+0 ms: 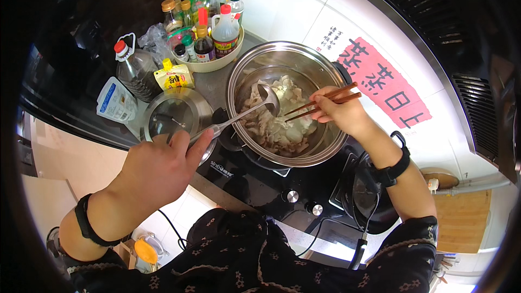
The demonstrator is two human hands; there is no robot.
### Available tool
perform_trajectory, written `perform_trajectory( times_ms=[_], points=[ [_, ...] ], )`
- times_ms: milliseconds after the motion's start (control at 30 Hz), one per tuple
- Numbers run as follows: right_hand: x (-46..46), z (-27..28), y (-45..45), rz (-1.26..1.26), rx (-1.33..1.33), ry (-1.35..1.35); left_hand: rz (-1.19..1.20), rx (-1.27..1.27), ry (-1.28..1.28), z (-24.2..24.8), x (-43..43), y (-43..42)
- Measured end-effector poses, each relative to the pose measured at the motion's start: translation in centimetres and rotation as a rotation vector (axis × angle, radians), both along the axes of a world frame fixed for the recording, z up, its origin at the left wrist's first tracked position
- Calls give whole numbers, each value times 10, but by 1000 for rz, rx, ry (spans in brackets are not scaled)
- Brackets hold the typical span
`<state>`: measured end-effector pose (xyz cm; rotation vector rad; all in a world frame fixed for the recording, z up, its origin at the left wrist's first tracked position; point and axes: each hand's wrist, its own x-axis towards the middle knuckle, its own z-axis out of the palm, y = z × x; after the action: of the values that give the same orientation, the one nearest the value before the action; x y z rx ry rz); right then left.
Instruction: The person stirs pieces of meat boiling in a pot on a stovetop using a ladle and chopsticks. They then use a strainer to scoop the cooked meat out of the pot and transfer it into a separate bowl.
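Observation:
My left hand (163, 167) grips the handle of a metal ladle (269, 99), whose bowl is over the food in a large stainless steel pot (340, 142). My right hand (336, 108) holds a pair of brown wooden chopsticks (321, 101), their tips close to the ladle bowl, at the pale food. Thin slices of what looks like cooked meat (260, 126) lie in the pot with some liquid. The pot stands on a black gas stove (260, 199). Left of it, partly behind my left hand, is a lid with a glass centre (179, 110).
A cream tray (211, 66) of sauce bottles stands at the back left. Near it are a large dark bottle (138, 69), a yellow pouch (174, 77) and a white bag (118, 99). A black pan (370, 207) is at the right under my forearm, with a cable beside it.

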<state>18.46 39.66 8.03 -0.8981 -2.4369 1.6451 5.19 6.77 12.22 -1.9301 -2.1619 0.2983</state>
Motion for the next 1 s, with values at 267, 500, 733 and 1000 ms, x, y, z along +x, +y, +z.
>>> perform_trajectory(
  times_ms=[267,500,733,1000],
  points=[
    [-20,-35,1,-33,-54,-35,12,18,-8,0,-1,-4],
    [-13,-26,10,-204,-154,47,1,11,-26,-1,-2,-5],
    [-10,-25,21,-345,-231,-33,-30,-14,-64,-8,-1,-1],
    [-20,-24,19,-316,-163,-96,-47,-66,-51,-14,4,8]
  ],
)
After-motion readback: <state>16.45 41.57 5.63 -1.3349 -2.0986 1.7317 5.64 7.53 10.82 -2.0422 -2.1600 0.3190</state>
